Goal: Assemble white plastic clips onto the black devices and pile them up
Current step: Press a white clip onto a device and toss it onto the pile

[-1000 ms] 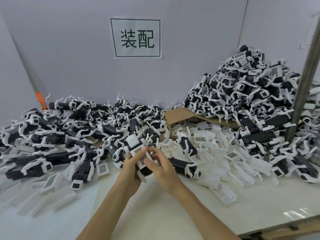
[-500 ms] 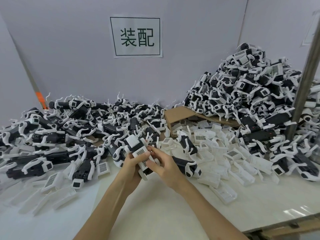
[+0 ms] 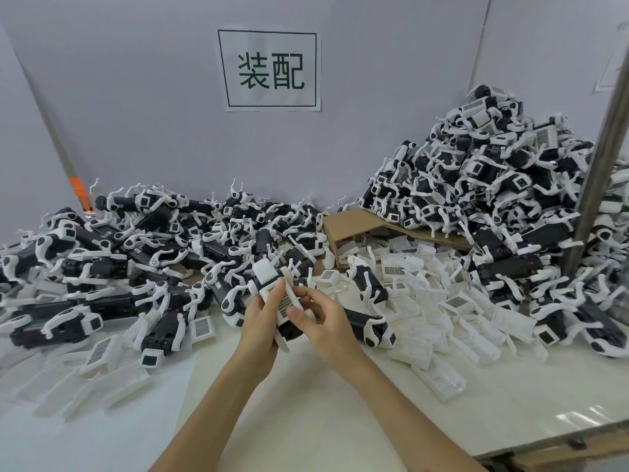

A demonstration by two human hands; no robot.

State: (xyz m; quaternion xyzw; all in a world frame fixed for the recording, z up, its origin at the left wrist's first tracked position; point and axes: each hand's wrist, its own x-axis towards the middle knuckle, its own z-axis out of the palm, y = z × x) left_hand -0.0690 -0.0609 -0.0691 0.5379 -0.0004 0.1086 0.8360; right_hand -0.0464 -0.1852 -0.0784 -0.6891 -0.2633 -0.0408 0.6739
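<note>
On the head camera, my left grip (image 3: 257,323) curled round one black device (image 3: 293,331) just above the bench (image 3: 306,410). Its long axis ran away from me, the far end tipped slightly left. My right grip (image 3: 328,323) pinched the one white clip (image 3: 285,303) on it, smooth moulded plastic with a grid-printed label facing up. A low heap (image 3: 136,240) lay to the left and a tall heap (image 3: 493,172) to the right, both beyond counting.

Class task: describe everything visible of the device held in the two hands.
The held device is a black plastic-looking body with a white clip over it, showing a gridded label and a white block at its far end. It is held over the table, tilted away. The left hand grips its left side, thumb on top; the right hand pinches its right side.
</note>
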